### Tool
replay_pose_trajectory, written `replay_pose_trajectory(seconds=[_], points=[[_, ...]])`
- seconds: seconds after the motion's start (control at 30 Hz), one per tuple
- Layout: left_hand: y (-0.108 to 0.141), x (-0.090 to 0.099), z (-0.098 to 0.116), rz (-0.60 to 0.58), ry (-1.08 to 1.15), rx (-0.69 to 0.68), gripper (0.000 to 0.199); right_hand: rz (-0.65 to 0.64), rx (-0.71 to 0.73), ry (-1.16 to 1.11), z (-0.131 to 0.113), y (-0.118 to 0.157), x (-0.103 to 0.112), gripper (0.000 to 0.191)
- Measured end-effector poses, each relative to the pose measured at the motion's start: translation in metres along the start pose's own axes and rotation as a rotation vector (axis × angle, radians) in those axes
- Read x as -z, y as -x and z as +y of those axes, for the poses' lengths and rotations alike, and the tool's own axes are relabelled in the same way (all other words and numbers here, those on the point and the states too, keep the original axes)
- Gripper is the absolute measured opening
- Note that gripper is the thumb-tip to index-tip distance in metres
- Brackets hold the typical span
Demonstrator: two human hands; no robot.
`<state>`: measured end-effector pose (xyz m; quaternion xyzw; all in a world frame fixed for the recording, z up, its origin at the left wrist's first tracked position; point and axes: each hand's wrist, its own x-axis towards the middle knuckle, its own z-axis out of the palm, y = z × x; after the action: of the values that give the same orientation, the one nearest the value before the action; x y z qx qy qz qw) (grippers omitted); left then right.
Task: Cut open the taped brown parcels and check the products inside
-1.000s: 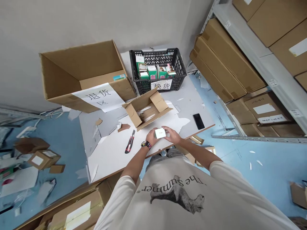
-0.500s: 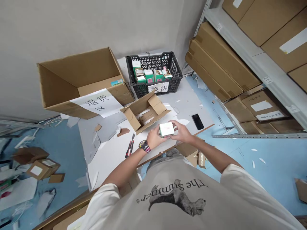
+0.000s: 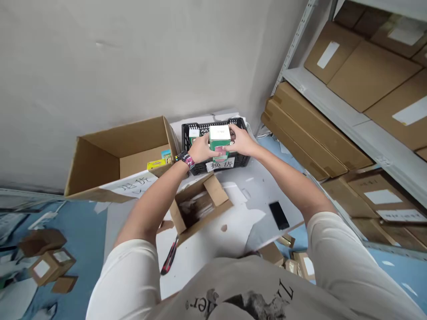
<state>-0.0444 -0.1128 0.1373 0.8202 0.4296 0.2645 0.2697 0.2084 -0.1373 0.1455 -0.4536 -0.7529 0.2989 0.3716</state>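
Observation:
Between my two hands is a small green and white box [image 3: 220, 138], upright with its white top facing me. My left hand [image 3: 202, 149] grips its left side, and a watch or band sits on that wrist. From the other side my right hand [image 3: 243, 141] presses the box with thumb and fingers. Both hands are over the black plastic crate [image 3: 198, 169], whose front carries a paper sign. Other small green and white boxes [image 3: 194, 134] are partly visible inside it, the rest hidden by my hands.
A large cardboard box [image 3: 96, 195] stands left of the crate. Nearer lie an open small carton [image 3: 200, 206], a utility knife [image 3: 169, 258] and a black phone [image 3: 279, 215]. Shelving with cartons [image 3: 307, 133] rises on the right. More cartons [image 3: 51, 266] lie on the floor at left.
Both hands have carried the green and white box forward from the table's near edge to above the crate. The camera view has tilted upward.

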Motion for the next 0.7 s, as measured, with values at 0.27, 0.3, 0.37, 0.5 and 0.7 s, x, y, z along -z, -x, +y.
replay_pose_trajectory(seconds=[0.27, 0.3, 0.37, 0.5, 0.7], points=[[-0.114, 0.000, -0.087, 0.061, -0.014, 0.143, 0.087, 0.004, -0.033, -0.016, 0.092, -0.133, -0.012, 0.083], [-0.125, -0.001, -0.097, 0.069, -0.007, 0.153, 0.088, 0.008, -0.032, -0.008, 0.102, -0.145, -0.014, 0.084], [-0.142, -0.004, -0.117, 0.086, 0.001, 0.174, 0.088, 0.012, -0.021, -0.005, 0.121, -0.167, -0.021, 0.082], [-0.159, -0.015, -0.154, 0.108, -0.007, 0.234, 0.091, 0.009, -0.015, -0.008, 0.155, -0.193, -0.043, 0.077], [-0.145, -0.036, -0.193, 0.079, -0.084, 0.378, 0.093, -0.033, -0.077, -0.027, 0.200, -0.198, -0.095, 0.068]])
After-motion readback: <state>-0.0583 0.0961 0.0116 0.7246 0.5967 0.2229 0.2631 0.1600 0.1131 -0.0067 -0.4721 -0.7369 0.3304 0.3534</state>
